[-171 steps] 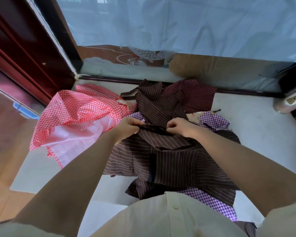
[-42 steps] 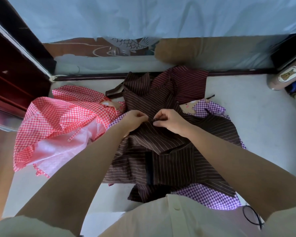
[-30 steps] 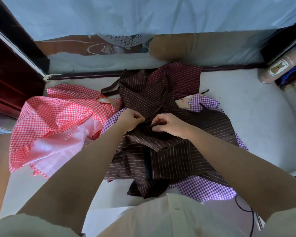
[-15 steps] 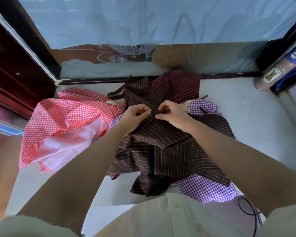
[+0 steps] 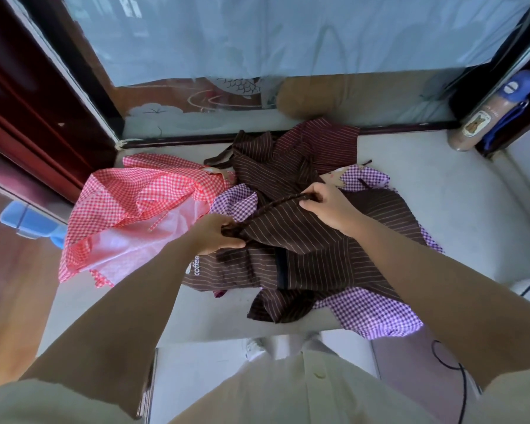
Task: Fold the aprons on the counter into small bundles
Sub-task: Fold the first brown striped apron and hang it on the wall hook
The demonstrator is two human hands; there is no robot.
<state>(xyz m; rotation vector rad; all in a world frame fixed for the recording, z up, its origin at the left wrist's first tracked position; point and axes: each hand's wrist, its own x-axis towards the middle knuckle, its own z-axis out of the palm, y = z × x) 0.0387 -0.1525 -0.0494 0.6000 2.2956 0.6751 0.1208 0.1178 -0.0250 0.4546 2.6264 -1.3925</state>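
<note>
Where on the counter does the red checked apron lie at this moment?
In the head view, the red checked apron lies crumpled at the left end of the counter, beside the brown striped apron and next to the purple checked apron.

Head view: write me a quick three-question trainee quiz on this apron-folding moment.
1. True or false: the left hand and the right hand both grip the brown striped apron.
2. Which apron lies on the counter to the left of the brown one? A. red checked apron B. green dotted apron C. plain black apron
3. Fill in: the word printed on the brown apron by the left wrist is ____.
Key: 1 true; 2 A; 3 coffee.
</note>
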